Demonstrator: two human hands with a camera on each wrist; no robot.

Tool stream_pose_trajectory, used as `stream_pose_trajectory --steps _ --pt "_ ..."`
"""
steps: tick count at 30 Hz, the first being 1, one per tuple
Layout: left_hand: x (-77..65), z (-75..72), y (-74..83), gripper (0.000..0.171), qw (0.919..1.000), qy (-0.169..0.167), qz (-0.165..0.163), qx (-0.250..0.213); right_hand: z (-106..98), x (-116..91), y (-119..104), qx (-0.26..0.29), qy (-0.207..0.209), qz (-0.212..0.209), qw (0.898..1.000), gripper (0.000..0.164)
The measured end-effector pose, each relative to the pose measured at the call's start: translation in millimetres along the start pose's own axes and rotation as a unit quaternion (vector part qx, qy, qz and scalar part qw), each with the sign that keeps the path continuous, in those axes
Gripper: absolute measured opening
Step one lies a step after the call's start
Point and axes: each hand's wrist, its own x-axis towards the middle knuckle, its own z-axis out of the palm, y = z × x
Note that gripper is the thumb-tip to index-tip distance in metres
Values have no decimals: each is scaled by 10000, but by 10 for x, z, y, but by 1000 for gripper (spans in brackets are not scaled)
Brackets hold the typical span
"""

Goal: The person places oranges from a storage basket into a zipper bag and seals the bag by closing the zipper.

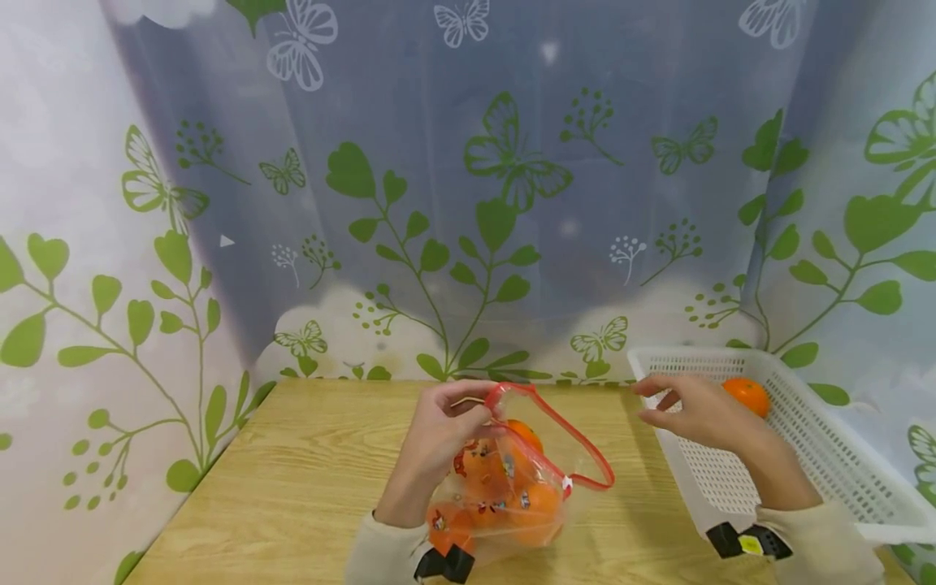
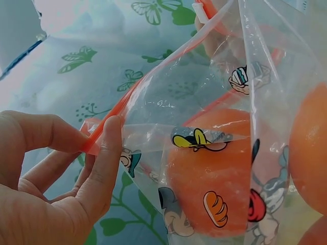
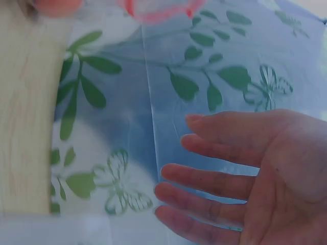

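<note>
Head view: a clear plastic bag (image 1: 497,487) is held at lower centre, over the wood-look table (image 1: 314,455); its lower L part is hidden by the L hand (image 1: 439,435) and a black wrist mount (image 1: 444,563). Several oranges (image 1: 539,505) are seen thru the film; exact no. can't be told. The bag is edged w/ a red strip, w/ a white slider (image 1: 566,486) attached, and is printed w/ small cartoon figs, too small to read here. Its red edge is pinched by the L hand. The R hand (image 1: 695,410) is held above the white basket (image 1: 812,443), thumb & fingers parted; a lone orange (image 1: 746,396) in there is partly covered by it. The basket's near end is part-hidden by the R forearm.

L wrist view: the red strip is gripped btwn thumb & index. Film is creased & shiny; a bread roll print is made out. Oranges at R are cut off by the frame; a skin-toned patch behind the film, up top, can't be identified.

R wrist view: R fingers are spread, palm cut off at R. Bag's red edge is blurred & cropped up top.
</note>
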Motion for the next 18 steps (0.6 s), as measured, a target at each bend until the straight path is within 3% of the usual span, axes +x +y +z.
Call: stream_pose_trajectory --steps 6,15,18 --pt "7 0 -2 32 10000 26 -35 60 -240 58 318 9 -135 129 9998 38" --pt "4 -4 -15 32 10000 -56 4 7 -442 167 890 -758 -421 740 9935 38" --pt "4 -4 -18 33 10000 -64 -12 -19 -462 162 1062 -783 -540 930 9911 39"
